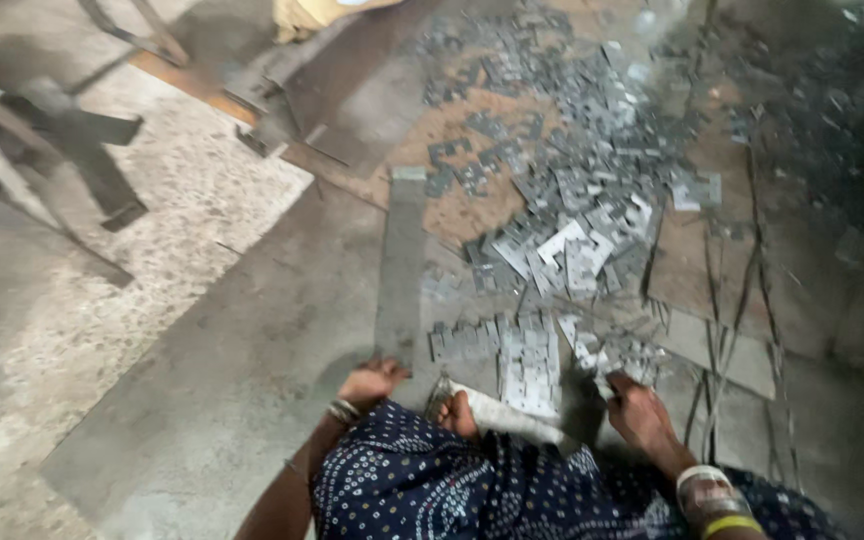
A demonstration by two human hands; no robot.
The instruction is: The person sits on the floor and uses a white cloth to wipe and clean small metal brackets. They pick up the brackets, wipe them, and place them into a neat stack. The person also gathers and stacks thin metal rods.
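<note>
A gritty concrete floor (202, 330) carries a wide scatter of small stamped metal plates (562, 230) beside a long flat metal strip (402, 270). The left hand (372, 381) rests loosely curled at the strip's near end. The right hand (640, 410) reaches into the plates; blur hides whether it grips any. Dark metal frames (62, 150) blur at upper left.

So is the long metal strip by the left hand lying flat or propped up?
Flat. The long metal strip lies along the floor, its near end by the left hand; no end looks raised.
</note>
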